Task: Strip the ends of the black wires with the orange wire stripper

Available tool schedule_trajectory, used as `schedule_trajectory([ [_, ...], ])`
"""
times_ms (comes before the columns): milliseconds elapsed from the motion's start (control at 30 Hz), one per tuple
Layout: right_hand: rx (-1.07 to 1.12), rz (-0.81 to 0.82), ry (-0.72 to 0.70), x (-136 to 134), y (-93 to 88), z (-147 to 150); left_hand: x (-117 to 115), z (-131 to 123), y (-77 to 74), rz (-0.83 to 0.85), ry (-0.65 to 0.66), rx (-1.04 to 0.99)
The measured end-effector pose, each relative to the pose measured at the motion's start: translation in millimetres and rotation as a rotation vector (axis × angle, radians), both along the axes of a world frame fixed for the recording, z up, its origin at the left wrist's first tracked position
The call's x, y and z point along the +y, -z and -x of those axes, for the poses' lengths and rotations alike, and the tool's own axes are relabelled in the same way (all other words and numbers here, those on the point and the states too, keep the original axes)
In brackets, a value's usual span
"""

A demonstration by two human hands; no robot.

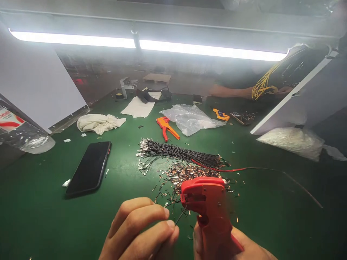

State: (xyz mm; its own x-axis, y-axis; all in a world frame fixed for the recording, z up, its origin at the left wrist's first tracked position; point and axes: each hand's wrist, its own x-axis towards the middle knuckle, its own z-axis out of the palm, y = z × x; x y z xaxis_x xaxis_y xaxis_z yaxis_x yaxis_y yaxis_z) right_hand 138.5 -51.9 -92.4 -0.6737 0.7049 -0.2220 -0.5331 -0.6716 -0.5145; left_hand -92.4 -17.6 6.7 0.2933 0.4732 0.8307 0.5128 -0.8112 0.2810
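Observation:
My right hand (245, 247) grips a red wire stripper (208, 209) at the bottom centre, its jaws pointing left. My left hand (141, 231) pinches a thin black wire (180, 216) between thumb and fingers, the wire's tip reaching the stripper's jaw. Just beyond them lie a bundle of black wires (179, 153) with metal ends and a heap of small metal terminals and cut scraps (184, 175) on the green table (40, 216). A red wire (230, 169) trails right from the bundle.
A black phone (89, 168) lies left. Farther back are a white cloth (99, 122), an orange stripper (166, 128), a clear plastic bag (191, 119), white paper (138, 107) and a bag of white parts (294, 141). Another person's arm (233, 91) holds yellow wires (261, 86) across the table.

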Motion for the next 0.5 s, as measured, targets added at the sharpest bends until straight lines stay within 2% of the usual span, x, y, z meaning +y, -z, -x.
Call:
schedule_trajectory([
  [133, -0.032, -0.049, -0.020, 2.2, -0.4, -1.4, 3.6, 0.9, -3.1, -0.005, -0.021, 0.031],
  [300, 0.015, -0.223, -0.069, 9.0, -13.6, -3.7, 1.8, 0.5, -2.4, -0.017, -0.010, 0.034],
  [367, 0.031, -0.158, -0.058, 8.7, -17.3, -4.0, 2.5, 2.9, -2.1, -0.001, 0.020, 0.054],
  [500, 0.045, 0.112, -0.004, 3.1, -17.4, -2.7, 9.5, 8.5, -2.4, 0.082, 0.081, 0.052],
])
